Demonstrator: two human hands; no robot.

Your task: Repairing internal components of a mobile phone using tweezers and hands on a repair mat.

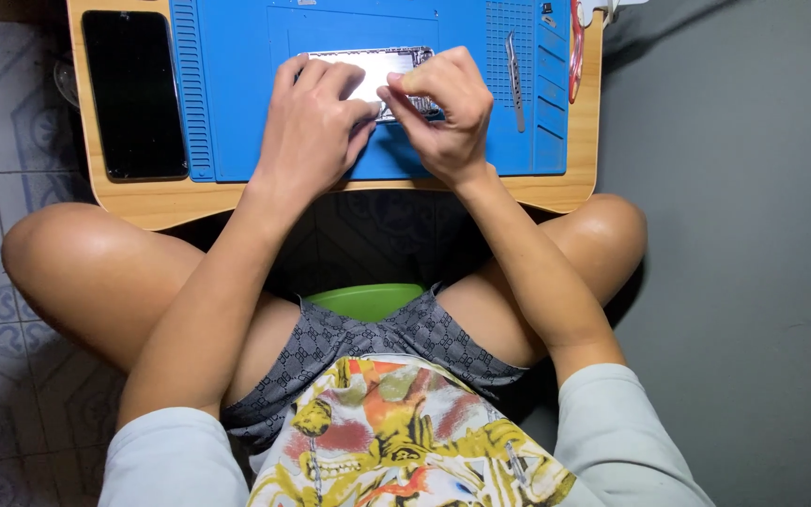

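Note:
An opened phone body (373, 64) with a silver frame lies on a blue work mat (237, 113). My left hand (312, 122) rests over its left part, fingers curled down onto it. My right hand (438, 113) covers its right end, thumb and fingertips pinched together over the inside of the phone. Whether something small sits between those fingertips is hidden.
The mat lies on a small wooden lap table (143, 202). A black phone screen (133, 94) lies at the table's left. Metal tweezers (514, 80) and a red-handled tool (575, 52) lie at the mat's right. My bare knees flank the table; tiled floor left, grey wall right.

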